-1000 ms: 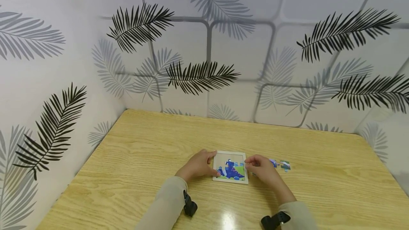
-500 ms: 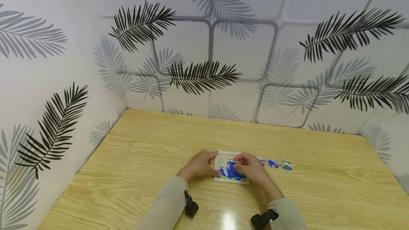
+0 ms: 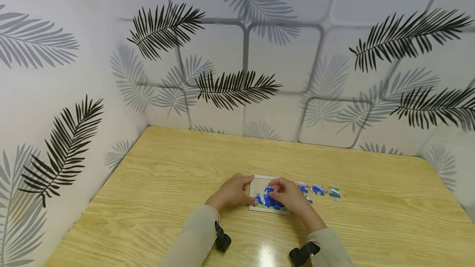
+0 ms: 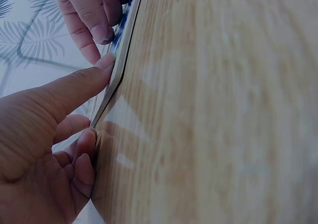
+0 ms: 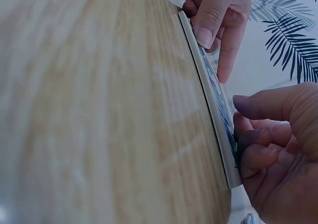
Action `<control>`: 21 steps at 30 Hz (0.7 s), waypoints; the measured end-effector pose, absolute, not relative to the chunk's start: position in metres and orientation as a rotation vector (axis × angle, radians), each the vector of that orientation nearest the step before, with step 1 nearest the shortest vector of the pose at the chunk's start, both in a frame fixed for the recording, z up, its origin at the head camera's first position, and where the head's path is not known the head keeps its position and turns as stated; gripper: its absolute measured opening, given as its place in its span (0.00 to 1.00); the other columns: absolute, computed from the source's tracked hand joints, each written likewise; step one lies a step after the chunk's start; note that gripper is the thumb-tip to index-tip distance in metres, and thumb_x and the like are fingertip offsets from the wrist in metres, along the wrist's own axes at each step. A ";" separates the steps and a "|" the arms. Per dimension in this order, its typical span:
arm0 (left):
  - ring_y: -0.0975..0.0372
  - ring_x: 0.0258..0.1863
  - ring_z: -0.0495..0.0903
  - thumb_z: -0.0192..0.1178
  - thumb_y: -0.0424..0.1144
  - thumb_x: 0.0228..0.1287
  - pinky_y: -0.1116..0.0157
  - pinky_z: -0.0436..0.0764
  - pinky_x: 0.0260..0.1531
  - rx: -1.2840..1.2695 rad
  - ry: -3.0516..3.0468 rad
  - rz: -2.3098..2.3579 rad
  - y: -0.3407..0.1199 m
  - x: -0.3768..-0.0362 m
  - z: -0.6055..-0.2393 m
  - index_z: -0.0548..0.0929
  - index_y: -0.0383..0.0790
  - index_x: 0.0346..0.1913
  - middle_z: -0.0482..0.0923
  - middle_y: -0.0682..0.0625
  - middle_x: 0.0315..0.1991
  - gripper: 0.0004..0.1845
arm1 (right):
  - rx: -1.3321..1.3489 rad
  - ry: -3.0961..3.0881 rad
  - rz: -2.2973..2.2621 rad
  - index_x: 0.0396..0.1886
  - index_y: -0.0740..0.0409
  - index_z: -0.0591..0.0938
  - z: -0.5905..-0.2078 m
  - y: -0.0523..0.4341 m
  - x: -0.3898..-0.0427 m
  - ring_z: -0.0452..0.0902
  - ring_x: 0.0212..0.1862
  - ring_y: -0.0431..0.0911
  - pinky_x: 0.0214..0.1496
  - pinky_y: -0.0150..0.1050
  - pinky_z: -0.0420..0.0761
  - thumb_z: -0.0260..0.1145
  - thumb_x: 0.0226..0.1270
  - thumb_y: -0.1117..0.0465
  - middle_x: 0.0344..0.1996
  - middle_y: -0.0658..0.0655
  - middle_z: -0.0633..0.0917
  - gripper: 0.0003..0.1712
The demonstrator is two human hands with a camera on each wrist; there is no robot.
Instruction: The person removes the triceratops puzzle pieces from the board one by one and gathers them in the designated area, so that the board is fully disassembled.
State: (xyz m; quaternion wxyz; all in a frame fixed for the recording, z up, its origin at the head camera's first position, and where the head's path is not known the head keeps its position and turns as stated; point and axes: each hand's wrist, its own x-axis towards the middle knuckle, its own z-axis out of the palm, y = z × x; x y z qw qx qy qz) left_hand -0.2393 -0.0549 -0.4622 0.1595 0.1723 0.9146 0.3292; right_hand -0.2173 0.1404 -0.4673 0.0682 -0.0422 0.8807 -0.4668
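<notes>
A small, pale-framed jigsaw tray (image 3: 269,210) lies on the table with a partly assembled blue dinosaur picture (image 3: 271,202) inside. My left hand (image 3: 231,190) grips the tray's left side, thumb near the lower corner and index finger near the upper one. In the left wrist view that thumb (image 4: 89,80) lies along the tray rim (image 4: 121,60). My right hand (image 3: 291,197) reaches over the tray's right part, thumb and index fingertips down at the picture. In the right wrist view its other fingers (image 5: 258,152) curl at the rim; I cannot tell whether a piece is between its fingertips.
Several loose jigsaw pieces lie right of the tray, among them a blue one (image 3: 318,190) and a green and grey one (image 3: 334,193). The wood-grain table (image 3: 193,155) ends at a leaf-patterned wall (image 3: 222,122) behind and at the left.
My right hand has moved left from beside the tray's right edge to over the picture, uncovering more loose pieces. The left hand keeps its grip on the tray.
</notes>
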 end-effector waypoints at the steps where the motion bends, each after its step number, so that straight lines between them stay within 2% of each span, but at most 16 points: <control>1: 0.63 0.23 0.58 0.72 0.50 0.40 0.68 0.58 0.23 0.494 2.613 0.942 -0.055 -0.240 -0.462 0.63 0.47 0.66 0.59 0.52 0.27 0.46 | -0.127 2.655 -1.399 0.41 0.60 0.79 -0.467 0.140 -0.217 0.66 0.25 0.43 0.28 0.35 0.67 0.65 0.56 0.66 0.22 0.52 0.73 0.12; 11: 0.62 0.24 0.58 0.71 0.49 0.41 0.68 0.58 0.23 0.508 2.612 0.946 -0.055 -0.239 -0.462 0.63 0.46 0.66 0.59 0.51 0.27 0.46 | -0.119 2.678 -1.292 0.44 0.59 0.79 -0.467 0.139 -0.218 0.66 0.23 0.42 0.26 0.35 0.65 0.65 0.56 0.65 0.21 0.51 0.72 0.15; 21: 0.63 0.23 0.58 0.71 0.50 0.41 0.68 0.58 0.23 0.511 2.623 0.930 -0.055 -0.240 -0.462 0.63 0.46 0.66 0.59 0.52 0.27 0.46 | -0.136 2.692 -1.281 0.43 0.59 0.78 -0.467 0.139 -0.219 0.64 0.21 0.42 0.24 0.34 0.62 0.66 0.54 0.66 0.19 0.50 0.71 0.14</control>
